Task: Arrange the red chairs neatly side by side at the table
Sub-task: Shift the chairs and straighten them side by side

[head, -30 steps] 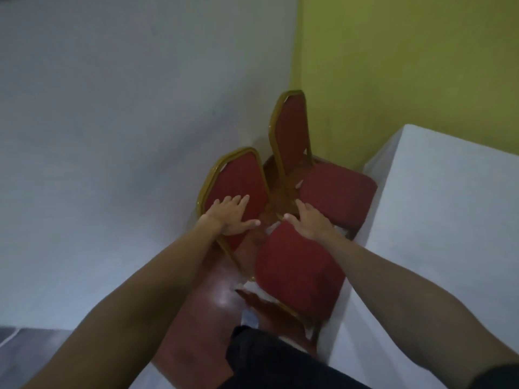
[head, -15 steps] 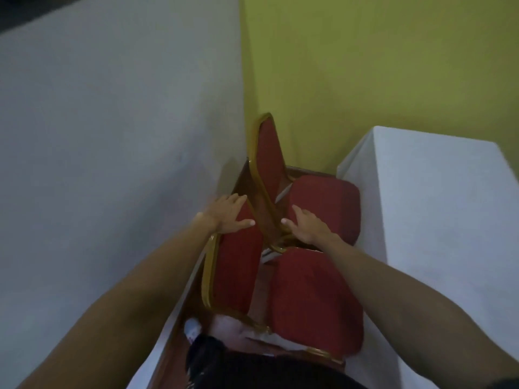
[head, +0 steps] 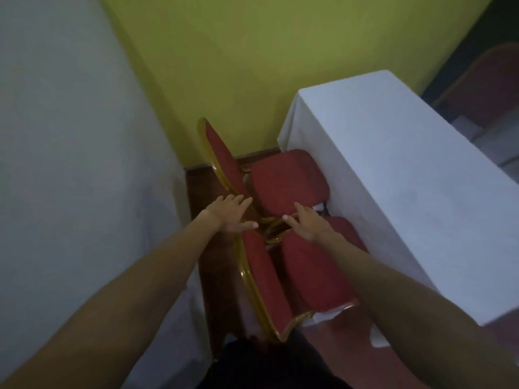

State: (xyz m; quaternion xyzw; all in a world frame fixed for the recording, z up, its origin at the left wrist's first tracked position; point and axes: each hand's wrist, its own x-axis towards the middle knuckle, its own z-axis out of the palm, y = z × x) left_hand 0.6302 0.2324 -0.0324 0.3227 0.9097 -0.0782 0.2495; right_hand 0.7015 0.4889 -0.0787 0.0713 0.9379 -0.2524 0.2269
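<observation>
Two red chairs with gold frames stand side by side against the white-clothed table on the right. The far chair has its seat against the cloth near the yellow wall. The near chair sits just below it, with its backrest to the left. My left hand lies with straight fingers on the top of the near chair's backrest, by the far chair's back. My right hand rests with extended fingers on the far edge of the near chair's seat.
A second white-clothed table fills the left side, leaving a narrow aisle of brown floor. The yellow wall closes the far end. Another red chair shows dimly at the upper right.
The view swung to the left, so the chairs now appear lined up along the right table. Both hands stayed on the near chair, which turned to sit parallel with the far one.
</observation>
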